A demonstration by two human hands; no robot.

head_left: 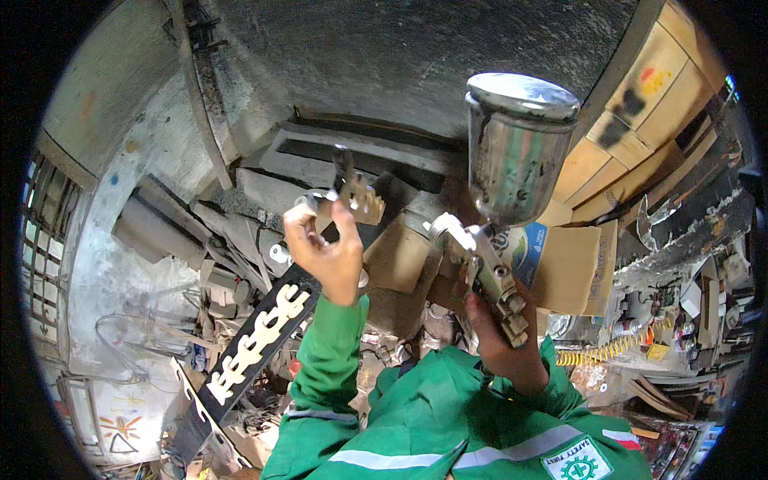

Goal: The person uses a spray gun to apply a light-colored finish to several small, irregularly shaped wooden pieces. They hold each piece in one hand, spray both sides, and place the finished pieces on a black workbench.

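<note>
My right hand [508, 356] is wrapped round the body of a metal spray gun [494, 280]. A large shiny metal cup [516, 156] stands on top of the gun, slightly tilted, and its nozzle end faces left. My left hand [330, 252] is raised in front of me to the left of the gun, thumb and fingers pinched together. At its fingertips is a small piece [364, 200] with a cream, toothed edge and a dark upright part; its exact kind is unclear. The spray gun and this piece are apart.
A black board [232, 376] with several cream cut-out pieces [260, 340] slants at the lower left. Cardboard [572, 268] stands behind the gun. A yellow coiled hose [612, 348] runs at the right. Dusty panels [360, 160] lean against the dark back wall.
</note>
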